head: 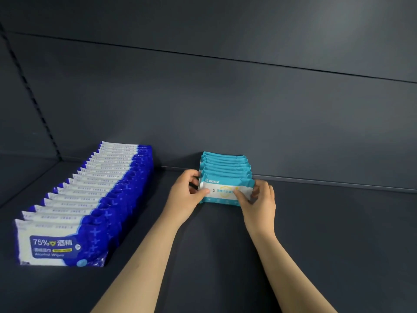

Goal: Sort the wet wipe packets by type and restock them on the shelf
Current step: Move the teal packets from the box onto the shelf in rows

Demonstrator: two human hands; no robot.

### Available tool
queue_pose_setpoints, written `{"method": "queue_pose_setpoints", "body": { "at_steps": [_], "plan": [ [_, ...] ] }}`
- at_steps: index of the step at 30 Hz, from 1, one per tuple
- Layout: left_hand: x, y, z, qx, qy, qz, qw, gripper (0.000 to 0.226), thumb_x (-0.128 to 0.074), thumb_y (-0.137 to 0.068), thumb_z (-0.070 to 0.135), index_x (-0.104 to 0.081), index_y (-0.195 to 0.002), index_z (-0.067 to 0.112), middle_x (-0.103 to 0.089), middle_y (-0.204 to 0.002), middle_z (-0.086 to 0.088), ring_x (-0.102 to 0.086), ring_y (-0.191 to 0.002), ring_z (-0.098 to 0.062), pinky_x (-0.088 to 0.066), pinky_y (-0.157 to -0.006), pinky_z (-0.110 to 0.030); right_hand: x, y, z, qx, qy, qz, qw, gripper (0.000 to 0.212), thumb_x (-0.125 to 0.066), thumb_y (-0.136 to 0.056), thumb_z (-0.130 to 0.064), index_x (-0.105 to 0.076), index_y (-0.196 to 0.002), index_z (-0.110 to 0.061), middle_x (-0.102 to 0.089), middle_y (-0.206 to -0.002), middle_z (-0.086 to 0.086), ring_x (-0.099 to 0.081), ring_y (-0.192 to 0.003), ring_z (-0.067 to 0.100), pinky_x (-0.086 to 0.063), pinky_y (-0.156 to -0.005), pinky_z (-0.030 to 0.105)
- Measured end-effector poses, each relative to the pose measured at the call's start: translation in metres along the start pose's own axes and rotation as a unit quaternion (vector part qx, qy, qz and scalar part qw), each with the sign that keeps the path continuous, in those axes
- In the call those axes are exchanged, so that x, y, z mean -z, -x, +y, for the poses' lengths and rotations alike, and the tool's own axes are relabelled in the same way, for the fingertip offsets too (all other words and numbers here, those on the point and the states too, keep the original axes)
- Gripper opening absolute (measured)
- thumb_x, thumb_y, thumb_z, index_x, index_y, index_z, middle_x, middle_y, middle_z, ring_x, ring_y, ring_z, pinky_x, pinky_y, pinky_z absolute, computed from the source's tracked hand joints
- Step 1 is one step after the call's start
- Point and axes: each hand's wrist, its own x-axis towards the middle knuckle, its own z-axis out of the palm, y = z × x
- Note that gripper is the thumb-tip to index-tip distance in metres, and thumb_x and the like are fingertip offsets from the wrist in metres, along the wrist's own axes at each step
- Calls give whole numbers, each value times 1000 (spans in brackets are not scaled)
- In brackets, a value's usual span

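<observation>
While the front teal packet stood upright at the near end of its short teal row, toward the rear of the dark shelf, both hands were clamped on it, the left hand pinching its left edge and the right hand its right edge, thumbs laid over the white label. To my eye the step was squaring this packet against the ones behind; doing it well would mean pressing evenly from both sides, keeping the face upright and flush, and letting go gently, since such soft packs probably slump or fan if nudged. Well apart to the left ran the long row of blue and white alcohol wipe packets, from the back panel almost to the shelf's front, each leaning on the next. No box or bin showed; the shelf itself held both sorts, kept in separate rows with bare shelf between them
</observation>
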Motion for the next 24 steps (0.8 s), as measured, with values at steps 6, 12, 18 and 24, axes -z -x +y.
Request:
{"method": "queue_pose_setpoints", "body": {
  "at_steps": [6, 12, 18, 24],
  "plan": [
    [-2, -3, 2, 11, 1, 6, 1000, 38, -74, -85, 21, -53, -116, 28, -59, -99, 12, -60, -87, -6, -59, -74, -33, -1, -3, 1, 0, -23, -3, 1000, 40, -81, -81, -26, -51, -107, -25, -52, -99, -9, -53, -86, 7, -41, -68, 4],
    [-1, 1, 3, 63, -1, -22, 998, 40, -72, -88, 26, -50, -122, 25, -59, -104, 14, -59, -92, -2, -51, -72, -19, 8, -3, 5, -76, -88, -19, 993, 41, -82, -79, -34, -56, -109, -24, -62, -106, -7, -61, -95, 6, -48, -69, 14],
    [-2, 20, 10, 137, 83, 47, 986, 51, -73, -87, 24, -49, -132, 21, -56, -122, 7, -57, -101, -9, -47, -79, -23, 34, 13, 9, -159, -231, -10, 960, 31, -76, -84, -37, -60, -110, -31, -64, -116, -6, -63, -111, 14, -54, -98, 42],
    [-13, 62, 26, 140, 193, 122, 964, 30, -65, -91, 17, -55, -118, 26, -59, -119, 7, -61, -108, -19, -52, -86, -33, 97, 47, 5, -182, -270, -17, 945, 44, -71, -89, -36, -57, -130, -29, -61, -129, -9, -58, -115, 3, -45, -108, 37]
  ]
}}
